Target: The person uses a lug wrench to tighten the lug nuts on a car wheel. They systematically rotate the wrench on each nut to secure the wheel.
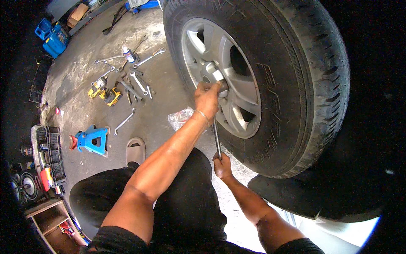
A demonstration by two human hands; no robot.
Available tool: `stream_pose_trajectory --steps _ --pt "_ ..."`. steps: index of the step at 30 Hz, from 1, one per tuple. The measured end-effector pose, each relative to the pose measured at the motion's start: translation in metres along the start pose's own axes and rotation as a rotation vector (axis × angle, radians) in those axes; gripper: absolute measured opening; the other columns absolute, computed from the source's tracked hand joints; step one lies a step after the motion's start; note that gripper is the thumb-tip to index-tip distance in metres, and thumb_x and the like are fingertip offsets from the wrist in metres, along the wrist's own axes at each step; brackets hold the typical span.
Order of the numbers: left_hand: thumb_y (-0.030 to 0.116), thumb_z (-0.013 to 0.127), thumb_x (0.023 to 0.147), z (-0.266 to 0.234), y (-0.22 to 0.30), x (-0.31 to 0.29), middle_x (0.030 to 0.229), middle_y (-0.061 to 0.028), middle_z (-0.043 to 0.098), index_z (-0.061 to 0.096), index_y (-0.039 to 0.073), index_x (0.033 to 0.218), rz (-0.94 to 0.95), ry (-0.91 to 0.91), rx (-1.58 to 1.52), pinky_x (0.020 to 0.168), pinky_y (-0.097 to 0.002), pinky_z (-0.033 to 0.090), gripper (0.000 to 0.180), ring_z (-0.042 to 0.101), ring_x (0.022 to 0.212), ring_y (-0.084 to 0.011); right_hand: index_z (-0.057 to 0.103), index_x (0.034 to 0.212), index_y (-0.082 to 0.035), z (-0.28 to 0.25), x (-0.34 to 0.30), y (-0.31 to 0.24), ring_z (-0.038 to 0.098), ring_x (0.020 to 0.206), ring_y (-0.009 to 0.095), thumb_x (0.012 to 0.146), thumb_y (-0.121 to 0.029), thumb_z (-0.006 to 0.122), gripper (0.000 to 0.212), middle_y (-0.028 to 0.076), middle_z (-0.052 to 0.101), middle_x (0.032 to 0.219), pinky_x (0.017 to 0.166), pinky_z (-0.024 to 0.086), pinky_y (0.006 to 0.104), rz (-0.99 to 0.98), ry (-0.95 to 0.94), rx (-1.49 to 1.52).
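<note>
A large black tire (pixel 292 89) on a silver spoked wheel (pixel 243 84) stands upright in front of me, on the right. Between my two hands runs a long-handled wrench (pixel 217 137), its steel bar slanting down from the hub. My right hand (pixel 223 166) is wrapped round the bar's lower end. Up at the hub, beside the silver center cap (pixel 209 71), my left hand (pixel 207 100) is closed round the wrench's head. A dark round piece, like a socket, shows past its fingers against the lug area. How it seats on the wheel is hidden.
Several loose wrenches (pixel 138 82) lie on the concrete floor at left, with a yellow-and-black power tool (pixel 101 91) and a spray can (pixel 128 55). A blue jack stand (pixel 95 139) is nearer. A clear plastic bag (pixel 179 117) lies by the tire. Black bodywork (pixel 313 194) is at lower right.
</note>
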State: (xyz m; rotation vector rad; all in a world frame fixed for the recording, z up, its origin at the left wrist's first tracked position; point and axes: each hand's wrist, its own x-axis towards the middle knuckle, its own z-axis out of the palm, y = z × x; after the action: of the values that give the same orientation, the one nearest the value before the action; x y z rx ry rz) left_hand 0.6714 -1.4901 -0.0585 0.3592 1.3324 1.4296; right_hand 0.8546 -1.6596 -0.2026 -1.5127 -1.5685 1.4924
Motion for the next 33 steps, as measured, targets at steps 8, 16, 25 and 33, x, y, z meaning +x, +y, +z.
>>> stream_pose_trajectory --steps 8,16,25,33 --pt "0.035 0.066 0.091 -0.012 0.007 -0.005 0.067 -0.0023 0.046 0.046 0.006 0.1 0.089 -0.151 0.017 0.038 -0.029 0.038 0.036 0.04 0.045 -0.0109 0.056 0.08 -0.004 -0.012 -0.01 -0.023 0.053 0.063 0.017 0.083 -0.009 0.049 0.009 0.005 0.053 0.065 0.062 0.044 0.0343 0.001 -0.023 -0.163" --pt "0.033 0.062 0.093 -0.032 0.002 -0.009 0.063 0.0025 0.043 0.051 0.006 0.094 -0.147 -0.226 -0.314 0.039 -0.0282 0.036 0.029 0.037 0.043 -0.0078 0.054 0.105 -0.007 -0.037 -0.101 -0.138 0.046 0.064 0.01 0.089 -0.004 0.049 0.016 -0.001 0.047 0.076 0.058 0.039 0.026 0.336 -0.2 0.094" --pt "0.028 0.06 0.092 -0.013 0.011 -0.006 0.063 0.0034 0.04 0.05 0.012 0.087 -0.636 -0.28 -0.799 0.045 -0.0233 0.035 0.019 0.039 0.049 -0.0079 0.043 0.136 0.005 -0.084 -0.126 -0.357 0.039 0.06 0.012 0.079 -0.017 0.066 0.065 0.003 0.042 0.072 0.054 0.033 0.0262 0.664 -0.16 0.493" --pt "0.023 0.061 0.09 -0.002 0.018 0.003 0.064 0.0 0.044 0.052 0.006 0.096 -0.41 -0.175 -0.543 0.04 -0.0273 0.039 0.02 0.043 0.049 -0.0102 0.054 0.127 -0.006 -0.058 -0.11 -0.351 0.054 0.071 0.011 0.094 -0.001 0.051 0.033 0.002 0.057 0.083 0.064 0.046 0.026 0.74 -0.113 -0.47"
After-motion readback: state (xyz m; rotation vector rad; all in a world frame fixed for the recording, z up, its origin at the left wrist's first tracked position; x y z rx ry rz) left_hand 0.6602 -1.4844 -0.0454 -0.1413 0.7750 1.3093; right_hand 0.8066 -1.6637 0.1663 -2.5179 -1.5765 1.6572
